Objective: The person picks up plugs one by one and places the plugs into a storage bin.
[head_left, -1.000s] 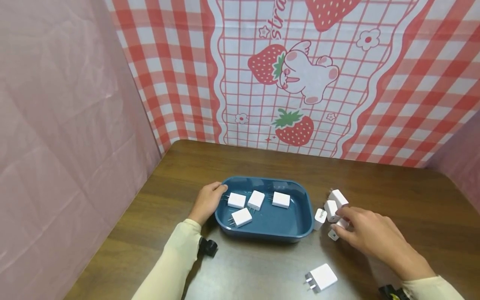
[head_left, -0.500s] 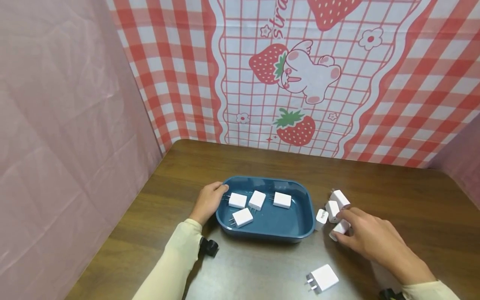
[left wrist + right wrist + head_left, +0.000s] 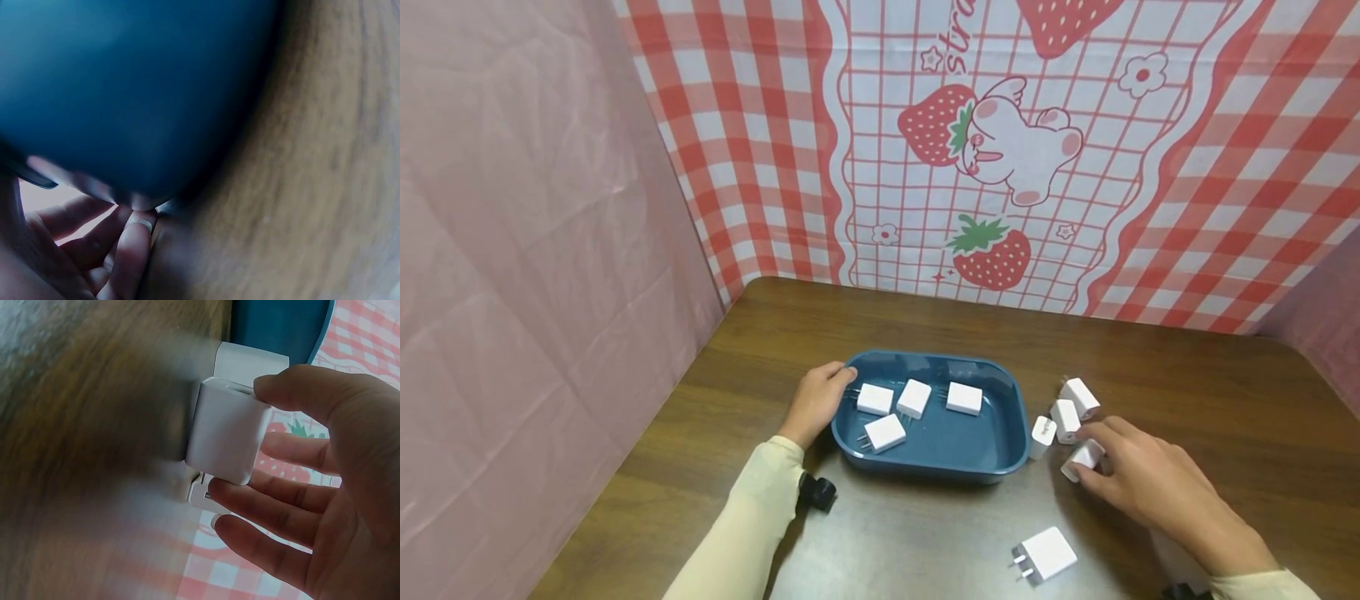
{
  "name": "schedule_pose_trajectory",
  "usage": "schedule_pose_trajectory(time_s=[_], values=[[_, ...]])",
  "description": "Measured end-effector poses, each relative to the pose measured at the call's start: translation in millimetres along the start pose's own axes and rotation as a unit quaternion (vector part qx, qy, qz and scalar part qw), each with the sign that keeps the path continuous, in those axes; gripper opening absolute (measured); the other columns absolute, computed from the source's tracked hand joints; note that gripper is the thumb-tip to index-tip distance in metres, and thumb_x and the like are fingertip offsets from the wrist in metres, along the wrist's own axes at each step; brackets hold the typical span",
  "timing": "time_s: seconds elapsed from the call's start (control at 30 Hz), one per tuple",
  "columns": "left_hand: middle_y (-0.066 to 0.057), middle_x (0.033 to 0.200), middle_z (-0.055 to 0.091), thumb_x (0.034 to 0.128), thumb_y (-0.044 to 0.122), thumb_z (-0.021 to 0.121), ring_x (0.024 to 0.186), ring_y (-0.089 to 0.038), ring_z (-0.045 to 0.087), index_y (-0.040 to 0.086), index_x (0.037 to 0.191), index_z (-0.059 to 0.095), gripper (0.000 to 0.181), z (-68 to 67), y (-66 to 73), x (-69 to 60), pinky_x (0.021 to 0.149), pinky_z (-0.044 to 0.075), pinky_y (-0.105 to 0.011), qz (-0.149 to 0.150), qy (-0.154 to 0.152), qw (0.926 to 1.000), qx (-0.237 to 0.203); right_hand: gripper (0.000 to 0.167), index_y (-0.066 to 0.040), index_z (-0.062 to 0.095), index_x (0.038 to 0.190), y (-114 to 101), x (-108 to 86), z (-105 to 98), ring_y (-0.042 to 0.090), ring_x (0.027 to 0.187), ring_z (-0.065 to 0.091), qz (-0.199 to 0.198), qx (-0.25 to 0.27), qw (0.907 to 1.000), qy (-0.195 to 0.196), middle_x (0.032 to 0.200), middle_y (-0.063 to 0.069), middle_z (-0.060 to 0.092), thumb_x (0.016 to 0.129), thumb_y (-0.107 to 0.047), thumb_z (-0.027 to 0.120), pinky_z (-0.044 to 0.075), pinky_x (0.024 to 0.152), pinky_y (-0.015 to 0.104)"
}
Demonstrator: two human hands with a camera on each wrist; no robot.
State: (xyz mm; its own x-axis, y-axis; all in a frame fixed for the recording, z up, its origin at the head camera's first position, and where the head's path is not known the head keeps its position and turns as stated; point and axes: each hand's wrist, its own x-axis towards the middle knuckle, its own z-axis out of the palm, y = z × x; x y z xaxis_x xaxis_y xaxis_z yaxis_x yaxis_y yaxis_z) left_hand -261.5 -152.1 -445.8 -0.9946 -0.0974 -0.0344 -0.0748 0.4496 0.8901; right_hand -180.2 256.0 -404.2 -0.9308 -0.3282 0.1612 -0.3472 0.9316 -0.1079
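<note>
My left hand grips the left end of a dark blue tray, with the thumb over the rim. In the left wrist view its fingertips touch the tray's outer wall near the table. My right hand, right of the tray, pinches a white charger plug between thumb and fingers. The right wrist view has this charger close up, thumb on its top end and fingers at the lower end. Several white chargers lie inside the tray.
Beside the tray's right end stand more white chargers: one by the wall and two farther back, close together. Another charger lies at the front with its prongs pointing left. A strawberry-print cloth hangs behind the wooden table.
The charger at my right fingers has turned and tilted, so its port end no longer faces the head camera. My left hand and the tray stay in place.
</note>
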Motion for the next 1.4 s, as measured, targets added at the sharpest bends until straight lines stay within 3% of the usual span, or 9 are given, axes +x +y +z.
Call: schedule_pose_trajectory(time_s=[0.17,0.6,0.8,1.13,1.4], values=[[-0.015,0.126,0.066,0.0998,0.033,0.054,0.120,-0.032,0.058,0.003,0.127,0.067,0.043,-0.8,0.7,-0.3,0.105,0.041,-0.051,0.005,0.004,1.0000,0.002,0.044,-0.015,0.070,0.109,3,-3.2,0,0.020,0.077,0.062,-0.003,0.000,0.9998,0.022,0.104,0.006,0.066,0.076,-0.039,0.085,0.050,0.058,0.050],[-0.015,0.128,0.065,0.1003,0.035,0.053,0.122,-0.033,0.057,0.003,0.129,0.065,0.045,-1.7,1.7,-1.1,0.106,0.040,-0.052,-0.007,-0.002,1.0000,-0.005,0.039,-0.019,0.072,0.111,4,-9.3,-7,0.023,0.083,0.064,0.023,-0.003,0.9997,0.009,0.108,0.007,0.067,0.080,-0.042,0.081,0.051,0.062,0.053],[-0.014,0.126,0.066,0.0998,0.035,0.053,0.121,-0.033,0.058,0.003,0.128,0.066,0.044,-1.2,1.3,-0.7,0.105,0.041,-0.053,0.001,-0.001,1.0000,-0.001,0.044,-0.018,0.071,0.114,8,-11.7,-12,0.025,0.085,0.066,0.020,0.000,0.9996,0.021,0.109,0.006,0.068,0.080,-0.044,0.081,0.051,0.061,0.054],[-0.014,0.124,0.067,0.1000,0.034,0.054,0.119,-0.032,0.059,0.003,0.126,0.068,0.043,0.9,0.6,-1.3,0.105,0.042,-0.052,0.005,-0.001,1.0000,-0.001,0.049,-0.010,0.069,0.115,27,-17.0,-32,0.022,0.077,0.067,0.049,0.016,0.9977,0.045,0.092,-0.002,0.070,0.084,-0.048,0.077,0.049,0.055,0.051],[-0.014,0.125,0.066,0.1005,0.034,0.053,0.119,-0.032,0.058,0.003,0.127,0.067,0.043,-0.2,1.7,-2.7,0.105,0.042,-0.053,-0.004,-0.002,1.0000,-0.003,0.044,-0.014,0.070,0.112,19,-15.3,-38,0.021,0.077,0.065,0.031,0.014,0.9954,0.089,0.090,-0.003,0.070,0.083,-0.046,0.079,0.048,0.054,0.048]])
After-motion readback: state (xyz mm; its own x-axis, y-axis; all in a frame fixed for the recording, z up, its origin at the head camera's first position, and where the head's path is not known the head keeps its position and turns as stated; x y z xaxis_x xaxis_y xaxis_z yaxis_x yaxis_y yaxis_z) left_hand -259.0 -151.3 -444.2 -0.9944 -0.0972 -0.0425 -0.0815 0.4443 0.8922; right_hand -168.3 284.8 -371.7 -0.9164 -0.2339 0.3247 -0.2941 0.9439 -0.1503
